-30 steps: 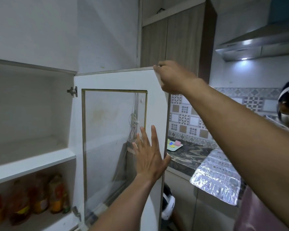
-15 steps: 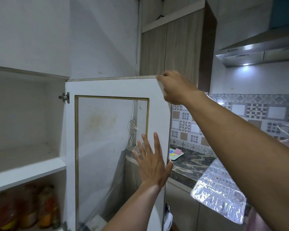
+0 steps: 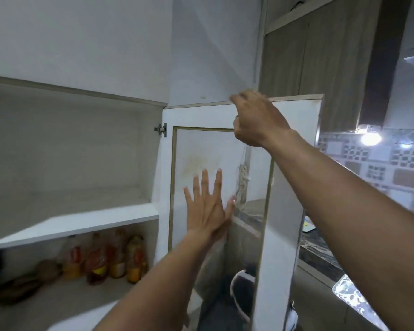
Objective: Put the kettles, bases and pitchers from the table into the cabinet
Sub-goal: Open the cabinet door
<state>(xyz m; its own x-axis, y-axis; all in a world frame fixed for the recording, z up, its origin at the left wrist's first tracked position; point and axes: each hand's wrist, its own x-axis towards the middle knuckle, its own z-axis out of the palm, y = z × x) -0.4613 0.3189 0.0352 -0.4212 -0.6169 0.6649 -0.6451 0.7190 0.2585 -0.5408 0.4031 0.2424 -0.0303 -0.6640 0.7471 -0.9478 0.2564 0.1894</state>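
Cabinet door held open, nothing loaded yet

The right hand (image 3: 256, 118) grips the top edge of the cabinet door (image 3: 201, 115), its fingers (image 3: 239, 97) clenched over the rim, while the left hand (image 3: 206, 211) presses flat on the glass pane (image 3: 201, 151) with fingers (image 3: 204, 182) straight and spread. No kettles, bases or pitchers are in view. The cabinet (image 3: 81, 149) shows a bare upper shelf (image 3: 81, 223) above a row of bottles (image 3: 115, 256). This looks like the access step. Next, both hands likely let go and fetch an item.
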